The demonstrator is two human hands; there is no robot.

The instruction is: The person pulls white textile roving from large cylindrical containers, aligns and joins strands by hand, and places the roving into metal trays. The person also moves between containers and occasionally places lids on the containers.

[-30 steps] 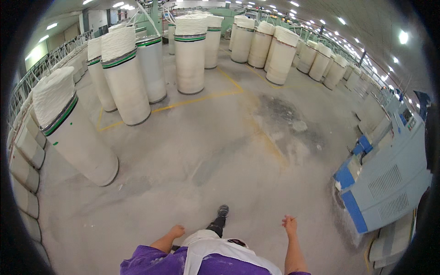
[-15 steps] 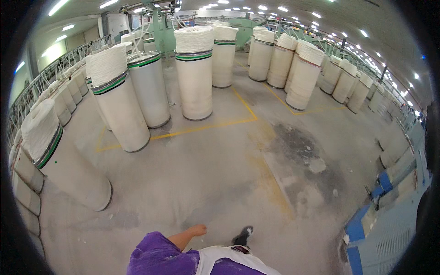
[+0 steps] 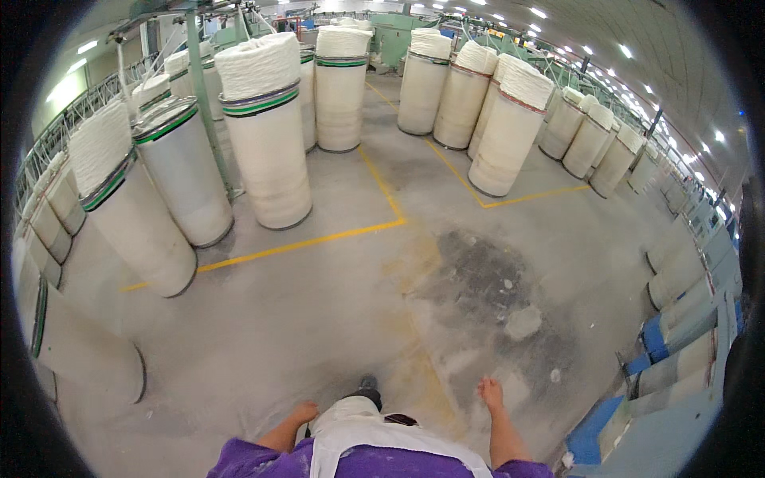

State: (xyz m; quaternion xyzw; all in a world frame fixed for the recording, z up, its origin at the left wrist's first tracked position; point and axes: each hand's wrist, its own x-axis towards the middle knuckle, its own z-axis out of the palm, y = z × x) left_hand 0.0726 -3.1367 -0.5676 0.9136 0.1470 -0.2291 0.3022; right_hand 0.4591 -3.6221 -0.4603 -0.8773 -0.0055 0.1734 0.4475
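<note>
My left hand hangs low beside my white apron, its fingers mostly turned out of sight. Nothing shows in it. Out to the right, over the grey floor, my right hand hangs with loosely bent fingers and holds nothing. Neither hand touches anything around it. The nearest can to the left is a tall pale cylinder, partly cut off by the picture's edge. Farther ahead stands another tall can with a green band, heaped with coiled white fibre sliver.
More sliver-filled cans stand in rows ahead and to the right. Yellow lines mark the floor. A dark worn patch lies right of centre. Blue-and-grey machinery borders the right side, and a green post rises among the left cans.
I have moved forward, so the left cans have shifted left and nearer. My right hand has come into view; my left hand has shifted left and lower. The other foot now shows in front.
</note>
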